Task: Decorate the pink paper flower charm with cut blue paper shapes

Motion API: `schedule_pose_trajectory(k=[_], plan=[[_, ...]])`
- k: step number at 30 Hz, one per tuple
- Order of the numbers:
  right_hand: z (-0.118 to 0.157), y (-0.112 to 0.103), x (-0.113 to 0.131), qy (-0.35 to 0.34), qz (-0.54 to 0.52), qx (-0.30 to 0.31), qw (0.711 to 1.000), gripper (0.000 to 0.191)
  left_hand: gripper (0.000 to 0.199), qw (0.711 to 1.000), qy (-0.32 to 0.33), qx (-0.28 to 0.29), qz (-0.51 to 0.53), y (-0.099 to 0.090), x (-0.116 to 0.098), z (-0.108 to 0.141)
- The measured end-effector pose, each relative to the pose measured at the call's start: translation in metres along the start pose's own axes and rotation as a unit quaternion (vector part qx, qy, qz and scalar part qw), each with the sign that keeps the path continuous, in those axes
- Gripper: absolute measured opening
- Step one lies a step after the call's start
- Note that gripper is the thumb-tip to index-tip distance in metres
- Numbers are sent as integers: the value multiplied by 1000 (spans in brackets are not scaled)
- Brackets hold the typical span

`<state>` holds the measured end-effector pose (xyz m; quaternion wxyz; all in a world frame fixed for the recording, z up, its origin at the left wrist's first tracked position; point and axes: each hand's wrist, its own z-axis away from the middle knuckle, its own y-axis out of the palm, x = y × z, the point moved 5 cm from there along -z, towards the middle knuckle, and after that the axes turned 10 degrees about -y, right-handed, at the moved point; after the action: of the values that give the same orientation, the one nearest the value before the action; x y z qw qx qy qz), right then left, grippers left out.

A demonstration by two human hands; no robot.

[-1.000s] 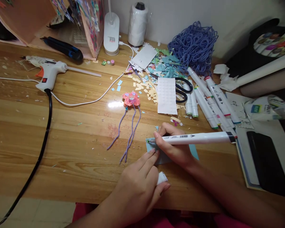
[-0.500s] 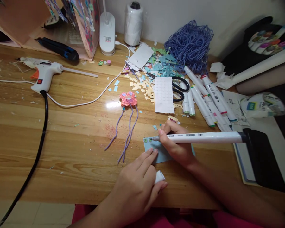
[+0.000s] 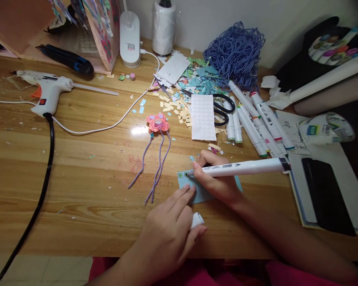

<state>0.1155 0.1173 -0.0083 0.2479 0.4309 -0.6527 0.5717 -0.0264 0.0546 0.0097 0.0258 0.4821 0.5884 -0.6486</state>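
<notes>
The person at the counter [image 3: 92, 222] has both hands low in the frame, right of centre. The right hand [image 3: 216, 176] grips a white marker [image 3: 244, 167] whose grey tip meets the upper left corner of the blue paper [image 3: 201, 194], next to two small green marks. The left hand [image 3: 171, 222] presses its fingertips on the paper's near edge, and a small white cylinder [image 3: 197, 219] is pinched between its thumb and curled fingers.

Just left of the paper lies a coral flower [image 3: 157, 123] trailing purple cords [image 3: 155, 184]. Above the hands, a white sheet with rows of dots [image 3: 203, 117] covers part of the black-handled scissors [image 3: 233, 105], and several loose pens [image 3: 252, 129] are bunched beside them. Coloured scraps [image 3: 205, 77] spread towards a tangle of blue-purple string [image 3: 234, 57] at the upper right.

Over at the upper left I can see a white glue gun [image 3: 52, 87] with a dark utility knife [image 3: 68, 59] near it.
</notes>
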Motion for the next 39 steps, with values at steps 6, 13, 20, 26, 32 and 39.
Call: schedule_pose_trajectory(k=[6, 13, 20, 26, 32, 39], plan=[[0, 0, -1, -2, -1, -6, 1000, 31, 26, 1000, -3, 5, -3, 0, 0, 0], [0, 1, 0, -4, 4, 14, 1000, 31, 26, 1000, -5, 0, -5, 0, 0, 0], [0, 0, -1, 0, -23, -4, 1000, 31, 26, 1000, -5, 4, -7, -1, 0, -1], [1, -15, -7, 15, -53, -69, 996, 33, 23, 1000, -6, 8, -8, 0, -1, -1], [0, -12, -8, 18, -23, -34, 999, 32, 23, 1000, -6, 5, -14, 0, -1, -1], [-1, -12, -4, 2, 20, -22, 1000, 32, 23, 1000, -1, 0, -18, 0, -1, -2]])
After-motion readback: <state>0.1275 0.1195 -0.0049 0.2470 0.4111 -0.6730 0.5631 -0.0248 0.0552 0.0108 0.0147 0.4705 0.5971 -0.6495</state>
